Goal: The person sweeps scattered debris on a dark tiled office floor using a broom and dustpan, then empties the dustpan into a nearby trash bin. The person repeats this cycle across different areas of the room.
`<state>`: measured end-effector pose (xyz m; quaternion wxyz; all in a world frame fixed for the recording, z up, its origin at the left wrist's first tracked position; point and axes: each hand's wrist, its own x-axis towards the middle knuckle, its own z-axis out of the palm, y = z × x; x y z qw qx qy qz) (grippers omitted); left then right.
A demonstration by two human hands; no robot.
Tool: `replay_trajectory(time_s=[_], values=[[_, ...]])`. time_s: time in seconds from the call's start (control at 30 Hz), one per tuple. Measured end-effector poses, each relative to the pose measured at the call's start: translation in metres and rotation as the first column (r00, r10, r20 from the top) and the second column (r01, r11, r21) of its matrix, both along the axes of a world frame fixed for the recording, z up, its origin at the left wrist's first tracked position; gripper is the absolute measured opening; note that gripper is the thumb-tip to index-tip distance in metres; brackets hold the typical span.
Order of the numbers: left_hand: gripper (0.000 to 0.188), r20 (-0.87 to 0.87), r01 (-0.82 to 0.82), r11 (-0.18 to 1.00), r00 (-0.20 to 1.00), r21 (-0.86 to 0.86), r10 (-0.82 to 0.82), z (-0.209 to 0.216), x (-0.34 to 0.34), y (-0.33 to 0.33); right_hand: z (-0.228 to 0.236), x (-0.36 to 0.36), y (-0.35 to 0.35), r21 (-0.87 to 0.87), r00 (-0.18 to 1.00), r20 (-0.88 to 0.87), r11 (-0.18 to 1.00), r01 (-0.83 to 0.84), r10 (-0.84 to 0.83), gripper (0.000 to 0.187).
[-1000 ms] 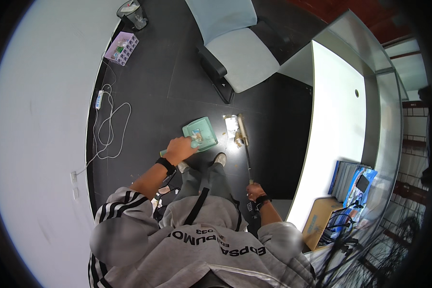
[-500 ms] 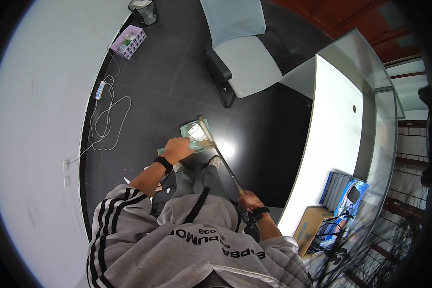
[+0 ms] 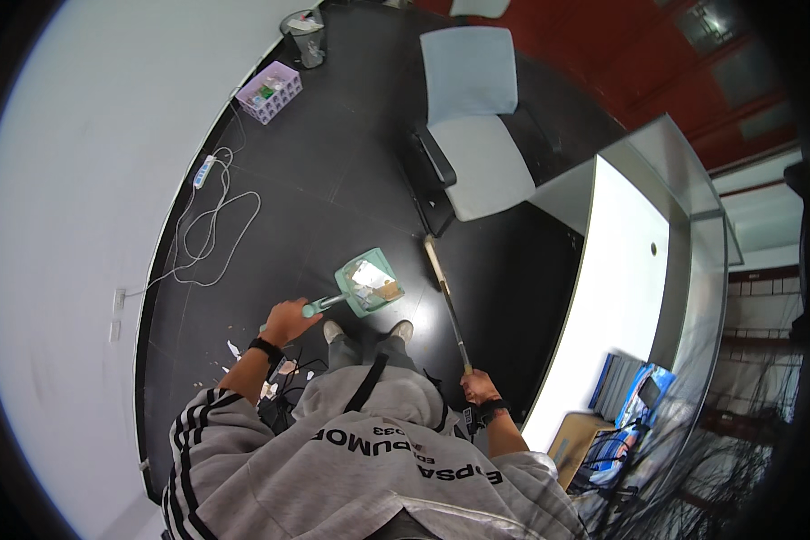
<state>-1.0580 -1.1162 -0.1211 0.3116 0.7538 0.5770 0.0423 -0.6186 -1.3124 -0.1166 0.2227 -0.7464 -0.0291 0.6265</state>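
The dark floor (image 3: 333, 135) spreads left of the white worktop (image 3: 621, 261), and a grey chair (image 3: 488, 171) stands ahead of you. The long broom (image 3: 451, 310) slants with its beige head near the chair and its handle end closed in your right grip (image 3: 480, 386). The green dustpan (image 3: 369, 310) is just beyond your shoes (image 3: 403, 331), its handle wrapped in your left grip (image 3: 285, 322), and white and brown scraps (image 3: 369, 277) lie in it.
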Motion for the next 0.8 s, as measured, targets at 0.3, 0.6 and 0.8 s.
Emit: replay_trajectory(time_s=[0.3, 0.6, 0.8], values=[[0.039, 0.132, -0.475, 0.876, 0.866, -0.083, 0.482, 0.007, -0.134, -0.034, 0.009, -0.082, 0.090, -0.075, 0.987, -0.002, 0.984, -0.163, 0.163, 0.010], [0.044, 0.083, -0.732, 0.677, 0.672, -0.077, 0.736, 0.028, -0.201, 0.030, 0.039, -0.164, 0.228, -0.029, 0.925, 0.058, 0.927, -0.373, 0.374, 0.007], [0.041, 0.085, -0.781, 0.622, 0.624, 0.045, 0.777, 0.053, -0.230, 0.136, 0.028, -0.188, 0.329, 0.034, 0.929, 0.017, 0.928, -0.371, 0.370, 0.008]])
